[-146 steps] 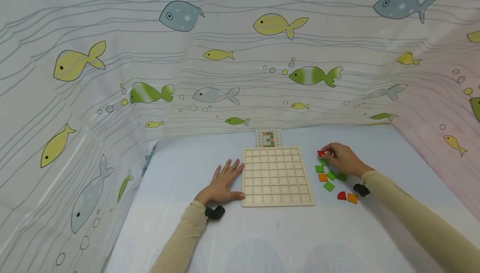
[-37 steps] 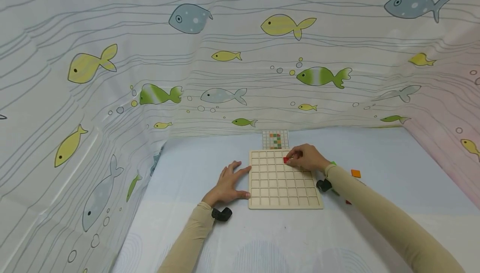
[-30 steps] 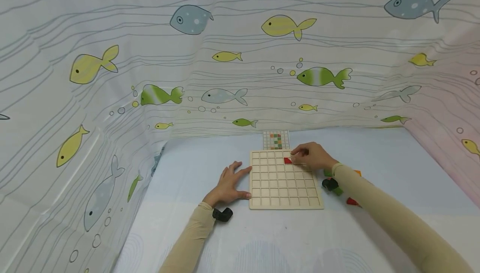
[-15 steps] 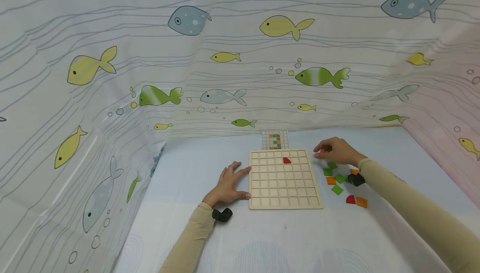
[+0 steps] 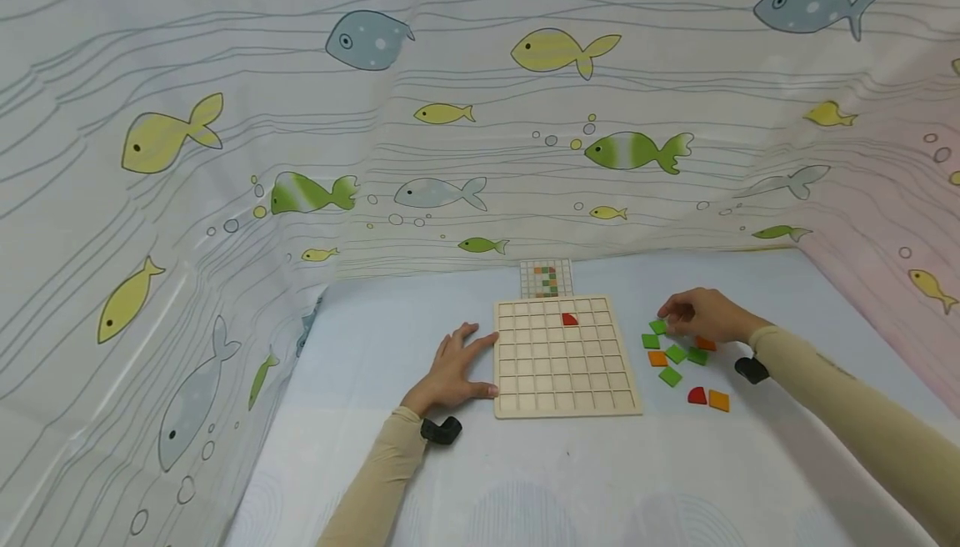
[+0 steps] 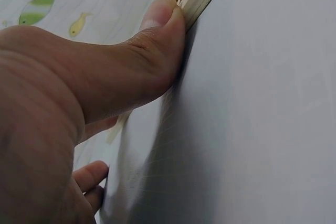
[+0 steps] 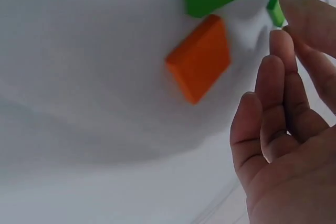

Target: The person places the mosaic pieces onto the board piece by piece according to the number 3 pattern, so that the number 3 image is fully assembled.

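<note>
A square wooden grid board [image 5: 525, 369] lies on the table, one red quarter-circle tile [image 5: 570, 319] set in a cell near its top. My left hand [image 5: 450, 372], fingers spread, rests at the board's left edge; in the left wrist view its thumb [image 6: 157, 40] touches the board's side. To the right of the board, my right hand [image 5: 708, 315] is low over the loose tiles, its thumb and fingertips right at a green square tile [image 5: 658, 327]. In the right wrist view that hand's fingers are slightly bent, and an orange tile [image 7: 202, 59] lies beside them.
A small pattern card [image 5: 546, 278] with coloured squares lies behind the board. Several loose green and orange tiles [image 5: 676, 353] are spread right of the board, with another red quarter-circle tile [image 5: 697, 396] nearer the front. A fish-print curtain [image 5: 450, 155] surrounds the table.
The right hand brought a red quarter-circle tile from the right onto the board, let it go in a cell, and moved back right to the loose tiles. The left hand stayed at the board's edge.
</note>
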Motion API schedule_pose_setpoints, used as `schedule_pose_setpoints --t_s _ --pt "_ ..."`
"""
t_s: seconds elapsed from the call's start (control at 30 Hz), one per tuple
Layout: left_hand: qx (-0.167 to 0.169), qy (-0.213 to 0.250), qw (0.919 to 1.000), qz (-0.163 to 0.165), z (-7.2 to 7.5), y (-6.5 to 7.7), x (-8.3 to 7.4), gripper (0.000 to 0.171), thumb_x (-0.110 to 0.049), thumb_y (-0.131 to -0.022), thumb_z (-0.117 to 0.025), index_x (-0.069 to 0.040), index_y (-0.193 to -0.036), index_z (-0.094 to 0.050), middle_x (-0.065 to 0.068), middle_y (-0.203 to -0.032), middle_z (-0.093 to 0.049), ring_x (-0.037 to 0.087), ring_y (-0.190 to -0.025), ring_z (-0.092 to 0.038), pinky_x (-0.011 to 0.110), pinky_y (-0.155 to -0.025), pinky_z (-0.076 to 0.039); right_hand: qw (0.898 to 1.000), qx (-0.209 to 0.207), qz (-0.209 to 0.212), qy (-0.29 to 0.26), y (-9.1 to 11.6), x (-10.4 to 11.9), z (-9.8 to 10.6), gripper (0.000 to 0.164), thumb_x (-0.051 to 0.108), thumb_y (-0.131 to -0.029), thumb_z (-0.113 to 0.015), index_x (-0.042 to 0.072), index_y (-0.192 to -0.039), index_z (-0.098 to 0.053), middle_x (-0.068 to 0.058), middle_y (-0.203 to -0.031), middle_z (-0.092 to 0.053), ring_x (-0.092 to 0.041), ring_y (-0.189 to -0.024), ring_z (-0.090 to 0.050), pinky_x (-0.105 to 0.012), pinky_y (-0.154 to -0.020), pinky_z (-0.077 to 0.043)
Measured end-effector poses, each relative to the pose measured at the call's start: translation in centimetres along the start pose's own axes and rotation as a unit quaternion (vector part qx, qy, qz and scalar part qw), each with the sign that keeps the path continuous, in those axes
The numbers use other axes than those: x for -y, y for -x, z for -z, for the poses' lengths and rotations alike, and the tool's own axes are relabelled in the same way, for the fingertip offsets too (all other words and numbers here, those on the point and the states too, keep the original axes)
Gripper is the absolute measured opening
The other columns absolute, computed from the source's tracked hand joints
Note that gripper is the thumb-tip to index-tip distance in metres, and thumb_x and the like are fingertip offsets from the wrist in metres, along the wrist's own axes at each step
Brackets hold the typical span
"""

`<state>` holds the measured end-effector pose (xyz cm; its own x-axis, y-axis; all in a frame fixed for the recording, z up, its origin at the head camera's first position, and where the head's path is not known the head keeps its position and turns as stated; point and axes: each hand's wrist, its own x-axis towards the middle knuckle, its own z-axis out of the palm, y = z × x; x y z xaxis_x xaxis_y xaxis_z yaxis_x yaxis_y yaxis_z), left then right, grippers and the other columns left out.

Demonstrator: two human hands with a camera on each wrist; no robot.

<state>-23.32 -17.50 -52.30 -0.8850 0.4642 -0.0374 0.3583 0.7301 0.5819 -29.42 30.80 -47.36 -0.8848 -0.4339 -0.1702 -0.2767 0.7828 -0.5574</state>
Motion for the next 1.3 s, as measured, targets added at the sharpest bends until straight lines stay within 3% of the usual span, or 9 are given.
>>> schedule_pose_setpoints --t_s 0.2,0.5,1.0,1.3 --pt "-0.001 0.002 1.0 0.002 0.1 0.1 -0.1 0.09 -0.034 -0.085 -0.09 -0.014 -0.161 -0.046 0.025 -0.171 -0.022 0.045 -0.163 -0.012 0.066 -0.132 -0.004 1.0 -0.001 -0.001 -0.01 0.3 -1.0 -0.7 0.031 0.019 -0.095 -0.081 0.005 -0.121 -0.073 -0.003 -0.102 -0.069 -0.02 -0.095 -0.059 -0.029 -0.084 -0.055" --pt "0.0 0.008 1.0 -0.003 0.0 0.0 -0.1 0.09 -0.034 -0.085 -0.09 -0.014 -0.161 -0.045 0.026 -0.17 -0.022 0.046 -0.163 -0.012 0.066 -0.132 -0.004 1.0 -0.013 0.001 -0.009 0.3 -1.7 -1.3 0.027 0.019 -0.096 -0.08 0.005 -0.117 -0.071 -0.001 -0.098 -0.068 -0.017 -0.09 -0.058 -0.024 -0.078 -0.052" --pt "-0.003 0.005 1.0 0.004 0.1 0.0 -0.3 0.091 -0.036 -0.085 -0.09 -0.015 -0.161 -0.046 0.025 -0.17 -0.023 0.045 -0.163 -0.012 0.066 -0.132 -0.003 1.0 -0.011 0.004 -0.025 0.0 -2.1 -1.6 0.023 0.015 -0.101 -0.073 0.003 -0.12 -0.066 -0.001 -0.096 -0.063 -0.017 -0.089 -0.054 -0.023 -0.074 -0.047" --pt "0.0 0.006 1.0 0.004 0.0 0.0 -0.3 0.091 -0.035 -0.085 -0.09 -0.014 -0.161 -0.046 0.025 -0.171 -0.023 0.045 -0.163 -0.013 0.066 -0.132 -0.003 0.999 -0.021 -0.003 -0.031 0.2 -2.1 -1.6 0.029 0.02 -0.101 -0.074 0.002 -0.121 -0.064 -0.003 -0.099 -0.066 -0.017 -0.09 -0.056 -0.024 -0.076 -0.048"
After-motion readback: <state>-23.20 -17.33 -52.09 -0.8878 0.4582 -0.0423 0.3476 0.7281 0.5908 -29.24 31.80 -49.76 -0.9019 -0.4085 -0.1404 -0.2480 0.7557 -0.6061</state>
